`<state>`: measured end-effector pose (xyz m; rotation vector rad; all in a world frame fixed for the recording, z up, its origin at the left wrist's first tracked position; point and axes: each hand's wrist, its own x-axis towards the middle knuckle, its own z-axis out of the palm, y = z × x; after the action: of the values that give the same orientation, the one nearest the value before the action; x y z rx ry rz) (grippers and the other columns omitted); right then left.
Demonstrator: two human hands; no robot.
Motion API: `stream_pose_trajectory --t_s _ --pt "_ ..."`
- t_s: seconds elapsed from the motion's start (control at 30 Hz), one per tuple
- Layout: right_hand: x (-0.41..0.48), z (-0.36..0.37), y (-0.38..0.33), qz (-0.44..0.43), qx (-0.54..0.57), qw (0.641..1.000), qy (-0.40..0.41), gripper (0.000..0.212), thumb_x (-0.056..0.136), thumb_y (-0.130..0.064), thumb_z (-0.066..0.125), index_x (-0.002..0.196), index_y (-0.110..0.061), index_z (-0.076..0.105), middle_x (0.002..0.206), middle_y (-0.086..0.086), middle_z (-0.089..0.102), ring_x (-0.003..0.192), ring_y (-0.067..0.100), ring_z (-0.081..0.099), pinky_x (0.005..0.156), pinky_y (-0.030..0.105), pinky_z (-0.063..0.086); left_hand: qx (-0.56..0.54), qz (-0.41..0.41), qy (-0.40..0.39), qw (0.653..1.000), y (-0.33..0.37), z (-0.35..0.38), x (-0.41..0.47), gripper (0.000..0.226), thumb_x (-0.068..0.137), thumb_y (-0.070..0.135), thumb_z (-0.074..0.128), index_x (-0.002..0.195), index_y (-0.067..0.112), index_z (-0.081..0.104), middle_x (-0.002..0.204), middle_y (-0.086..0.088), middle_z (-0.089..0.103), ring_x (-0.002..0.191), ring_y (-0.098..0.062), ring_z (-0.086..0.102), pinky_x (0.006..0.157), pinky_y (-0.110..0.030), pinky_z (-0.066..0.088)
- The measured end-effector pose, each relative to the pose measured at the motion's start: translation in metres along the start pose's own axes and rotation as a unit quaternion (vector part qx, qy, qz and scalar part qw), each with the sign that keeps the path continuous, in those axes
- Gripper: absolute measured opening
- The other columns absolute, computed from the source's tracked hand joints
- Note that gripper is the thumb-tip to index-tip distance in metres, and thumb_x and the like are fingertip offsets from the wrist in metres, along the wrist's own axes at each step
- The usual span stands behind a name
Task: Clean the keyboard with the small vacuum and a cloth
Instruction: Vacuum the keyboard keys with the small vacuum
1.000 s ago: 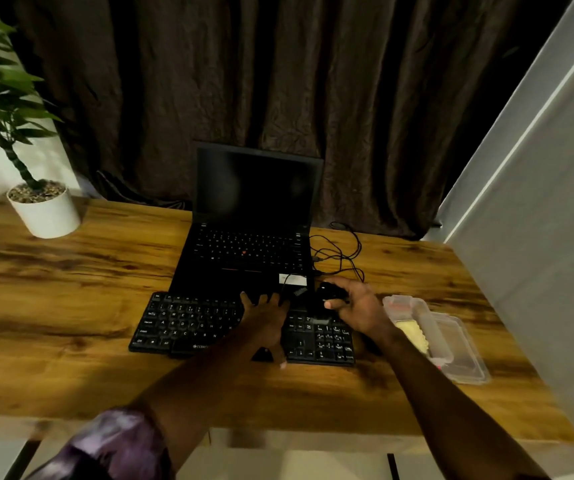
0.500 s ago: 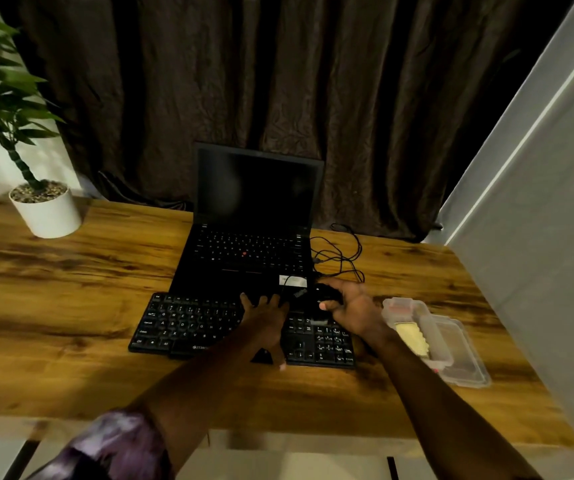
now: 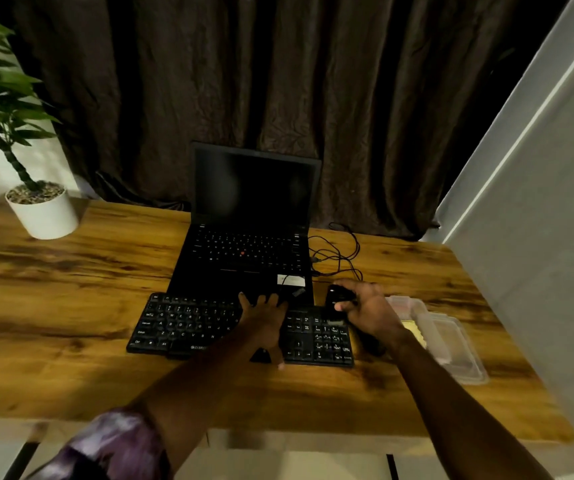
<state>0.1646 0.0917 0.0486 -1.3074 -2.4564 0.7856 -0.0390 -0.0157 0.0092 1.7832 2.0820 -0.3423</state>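
Nearest the camera, a purple patterned sleeve point(image 3: 115, 445) covers the left forearm, which reaches forward over the front edge of the wooden table point(image 3: 70, 306) with its warm orange-brown grain. The left hand point(image 3: 263, 322) lies flat and spread, fingers extended, pressing down on the middle of the black full-size keyboard point(image 3: 188, 323), holding nothing. That keyboard sits near the table's centre, its far edge just in front of the laptop. The right hand point(image 3: 368, 313) hovers at the keyboard's right end, above the number pad, and is wrapped around a small black handheld vacuum point(image 3: 337, 299); its dark body runs under the palm, and its front end points towards the keys by the number pad. Just to the right of that hand lies a clear plastic container point(image 3: 451, 344) with a pale yellow cloth-like piece point(image 3: 412, 329) in it; what it is cannot be told for certain. Beyond the keyboard stands an open black laptop point(image 3: 254, 216) with a dark screen. A tangle of thin black cable point(image 3: 337, 252) lies to its right. At the far left corner stands a green plant in a white round pot point(image 3: 44, 213). A dark brown curtain point(image 3: 244, 81) hangs behind.
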Motion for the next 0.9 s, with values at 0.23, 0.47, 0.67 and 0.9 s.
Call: stream_pose_trajectory --t_s 0.23,0.47,0.67,0.9 --pt "-0.002 0.004 -0.002 -0.008 0.031 0.999 0.006 0.049 0.085 -0.015 0.072 0.127 -0.038 0.060 0.118 0.001 0.067 0.106 0.019 0.064 0.092 0.043 0.057 -0.005 -0.003 0.001 1.000 -0.001 0.001 0.001 0.138 0.053 0.058 0.088 0.158 0.019 0.008 0.163 -0.012 0.007 0.150 -0.037 0.006 0.110 -0.076 0.000" --pt "-0.013 -0.018 0.021 0.021 0.004 1.000 0.018 0.049 0.085 -0.006 0.070 0.129 -0.026 0.061 0.117 0.004 0.068 0.108 0.021 0.062 0.092 0.038 0.055 0.001 -0.008 -0.007 1.000 0.002 -0.001 0.000 0.136 0.055 0.058 0.088 0.158 0.018 0.007 0.164 -0.012 0.003 0.150 -0.037 0.004 0.111 -0.075 0.001" --pt "-0.011 0.000 0.001 -0.002 0.038 0.999 0.008 0.049 0.085 -0.011 0.070 0.129 -0.031 0.060 0.118 0.001 0.067 0.107 0.019 0.062 0.092 0.038 0.057 0.002 -0.002 -0.003 1.000 0.001 -0.002 -0.001 0.136 0.055 0.057 0.088 0.158 0.018 0.009 0.163 -0.013 0.007 0.149 -0.037 0.007 0.110 -0.076 0.002" --pt "-0.016 -0.001 0.000 0.011 0.081 0.996 0.022 0.049 0.085 -0.004 0.072 0.130 -0.021 0.062 0.119 0.001 0.066 0.109 0.017 0.061 0.094 0.030 0.053 0.001 0.001 0.002 1.000 -0.001 0.000 0.000 0.137 0.053 0.058 0.088 0.158 0.018 0.009 0.162 -0.012 0.010 0.149 -0.037 0.008 0.110 -0.077 0.002"
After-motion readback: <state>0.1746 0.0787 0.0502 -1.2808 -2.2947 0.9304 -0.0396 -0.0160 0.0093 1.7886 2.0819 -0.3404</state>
